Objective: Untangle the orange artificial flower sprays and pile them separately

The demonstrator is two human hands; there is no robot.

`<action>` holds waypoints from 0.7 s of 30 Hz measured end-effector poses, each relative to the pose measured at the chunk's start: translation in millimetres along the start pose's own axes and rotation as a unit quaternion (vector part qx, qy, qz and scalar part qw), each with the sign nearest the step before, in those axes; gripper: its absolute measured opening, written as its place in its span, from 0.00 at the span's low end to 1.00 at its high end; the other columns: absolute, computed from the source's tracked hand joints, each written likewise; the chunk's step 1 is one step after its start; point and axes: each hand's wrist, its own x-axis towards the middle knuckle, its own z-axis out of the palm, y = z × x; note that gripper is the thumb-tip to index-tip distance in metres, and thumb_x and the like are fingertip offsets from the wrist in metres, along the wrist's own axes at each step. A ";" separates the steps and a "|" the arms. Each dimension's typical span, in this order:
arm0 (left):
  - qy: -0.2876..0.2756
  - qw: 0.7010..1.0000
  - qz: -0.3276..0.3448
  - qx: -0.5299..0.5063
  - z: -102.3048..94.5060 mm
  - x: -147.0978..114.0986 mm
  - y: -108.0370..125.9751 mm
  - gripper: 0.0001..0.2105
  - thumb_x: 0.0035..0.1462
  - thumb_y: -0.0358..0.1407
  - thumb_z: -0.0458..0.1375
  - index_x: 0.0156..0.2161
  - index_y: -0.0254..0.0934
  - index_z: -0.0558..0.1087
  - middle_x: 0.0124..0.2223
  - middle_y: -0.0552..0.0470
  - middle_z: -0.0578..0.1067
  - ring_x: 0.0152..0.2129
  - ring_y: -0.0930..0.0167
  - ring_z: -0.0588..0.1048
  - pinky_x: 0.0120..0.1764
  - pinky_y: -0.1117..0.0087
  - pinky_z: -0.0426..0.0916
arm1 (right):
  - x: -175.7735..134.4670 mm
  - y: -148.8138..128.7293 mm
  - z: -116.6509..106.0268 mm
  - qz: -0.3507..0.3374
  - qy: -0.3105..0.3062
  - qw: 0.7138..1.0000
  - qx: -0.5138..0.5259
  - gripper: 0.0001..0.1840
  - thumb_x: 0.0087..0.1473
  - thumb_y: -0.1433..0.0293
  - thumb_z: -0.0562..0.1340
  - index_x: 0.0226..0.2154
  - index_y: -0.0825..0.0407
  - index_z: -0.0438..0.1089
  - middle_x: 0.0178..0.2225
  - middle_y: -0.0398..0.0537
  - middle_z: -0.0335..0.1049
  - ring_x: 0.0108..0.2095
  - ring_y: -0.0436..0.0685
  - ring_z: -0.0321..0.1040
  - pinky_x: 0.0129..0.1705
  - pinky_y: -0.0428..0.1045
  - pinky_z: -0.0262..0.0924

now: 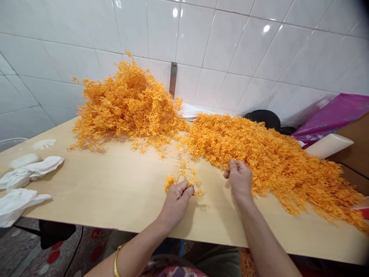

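My left hand [179, 200] is closed over the front of the table, its thumb and fingers pinched on orange artificial flower sprigs [184, 173] with thin stems and small frilly heads. A tight orange clump [169, 183] shows beside its knuckles. To the right, my right hand [238, 175] is curled with its fingertips pressed together at the near edge of a long pile of orange artificial flowers [276, 161]. What is between those fingers, if anything, is hidden. A taller heap of the same orange flowers [127, 104] stands at the back left.
White cloth gloves [31, 171] and a white flower-shaped piece [44, 144] lie on the table's left side. A tiled wall [198, 38] with a metal bracket [173, 79] rises behind. A black rounded object [265, 118], a pale roll [328, 145] and purple plastic [331, 115] sit at the back right.
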 end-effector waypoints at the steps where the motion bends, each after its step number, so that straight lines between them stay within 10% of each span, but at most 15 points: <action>1: 0.008 1.000 -0.001 -0.004 0.0 -0.3 -0.3 0.15 0.51 0.39 0.48 0.19 0.37 0.52 0.15 0.61 0.51 0.14 0.79 0.50 0.19 0.75 0.46 | 4.6 -1.1 -6.7 0.006 0.015 1.000 -0.022 0.15 0.45 0.57 0.56 0.21 0.51 0.59 0.16 0.38 0.58 0.16 0.48 0.56 0.19 0.45 0.50; 12: 0.034 0.997 -0.003 -0.071 2.1 1.1 -4.0 0.14 0.51 0.41 0.49 0.21 0.37 0.53 0.15 0.62 0.51 0.13 0.79 0.49 0.19 0.76 0.47 | -52.0 -25.1 10.9 -0.040 -0.387 0.921 -0.011 0.12 0.46 0.60 0.59 0.27 0.52 0.64 0.20 0.39 0.56 0.20 0.46 0.50 0.21 0.43 0.46; 17: 0.022 0.999 0.001 -0.046 1.8 -0.3 -0.3 0.12 0.51 0.39 0.48 0.21 0.36 0.57 0.15 0.60 0.53 0.14 0.78 0.51 0.20 0.75 0.47 | -49.0 -17.8 16.7 -0.069 -0.326 0.943 -0.016 0.18 0.48 0.60 0.56 0.15 0.53 0.57 0.17 0.39 0.50 0.21 0.47 0.48 0.22 0.44 0.45; 21: 0.033 0.999 -0.006 -0.018 0.1 -2.5 1.1 0.11 0.51 0.38 0.47 0.22 0.36 0.60 0.15 0.61 0.52 0.14 0.78 0.51 0.20 0.75 0.47 | -14.4 -13.4 -7.5 -0.008 -0.080 0.996 0.031 0.18 0.46 0.57 0.57 0.16 0.52 0.56 0.15 0.38 0.49 0.17 0.46 0.46 0.19 0.44 0.43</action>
